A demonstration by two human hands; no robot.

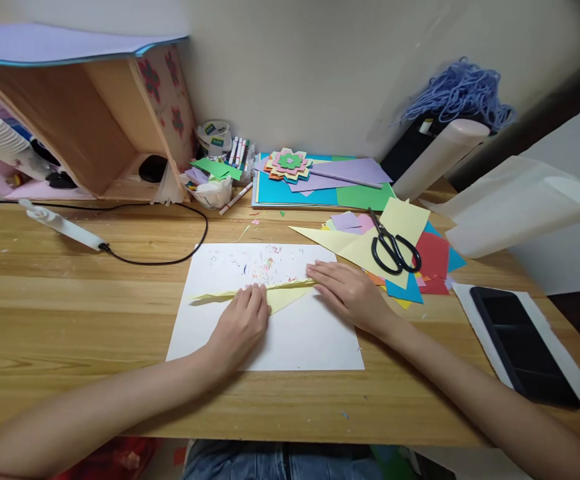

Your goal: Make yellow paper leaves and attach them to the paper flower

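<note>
left hand, right hand on folded yellow paper, can't tell if pinching; uneven pressure could skew folds.

A pale wooden desk stands before a plain grey wall.

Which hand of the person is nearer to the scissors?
Right. The right hand is just left of the scissors; the left hand is farther left, on the folded yellow paper.
</note>
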